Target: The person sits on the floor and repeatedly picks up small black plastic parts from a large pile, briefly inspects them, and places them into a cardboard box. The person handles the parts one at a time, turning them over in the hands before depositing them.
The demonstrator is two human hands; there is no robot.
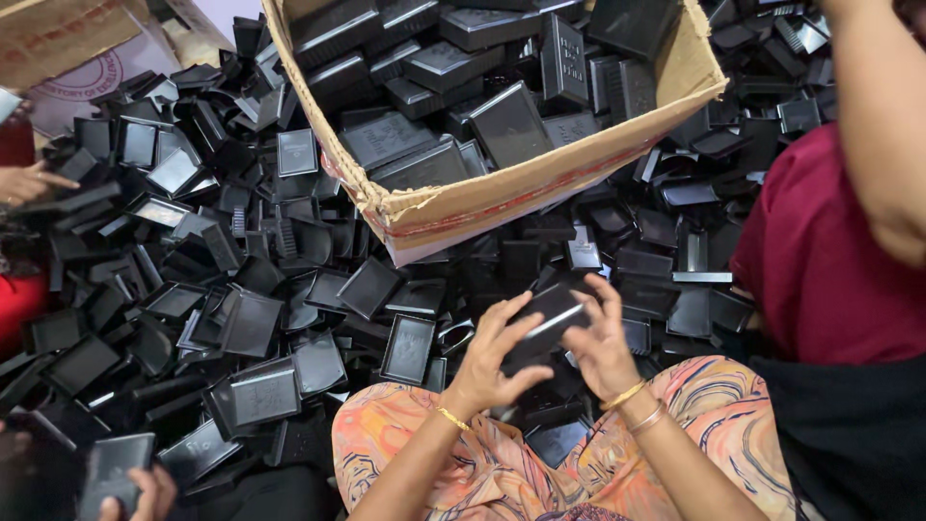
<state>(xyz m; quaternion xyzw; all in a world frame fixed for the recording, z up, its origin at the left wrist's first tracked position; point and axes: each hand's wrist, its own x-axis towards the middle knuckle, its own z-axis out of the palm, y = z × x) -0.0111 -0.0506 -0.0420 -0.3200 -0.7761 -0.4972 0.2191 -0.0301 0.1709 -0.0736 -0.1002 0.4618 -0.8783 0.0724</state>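
My left hand (490,359) and my right hand (600,340) both grip one black plastic case (546,322), held tilted just above my lap. My knees are covered in orange patterned cloth (482,453). Each wrist carries gold bangles. A heap of loose black plastic case halves (241,289) spreads over the floor in front of me and to the left. Beyond my hands stands a torn cardboard box (502,198) filled with more black cases.
A person in a maroon top (830,260) sits close at my right, arm raised. Another person's hand (29,181) reaches in at the left edge. A third hand (145,494) holds a black case at bottom left. Another cardboard box (58,34) sits at top left.
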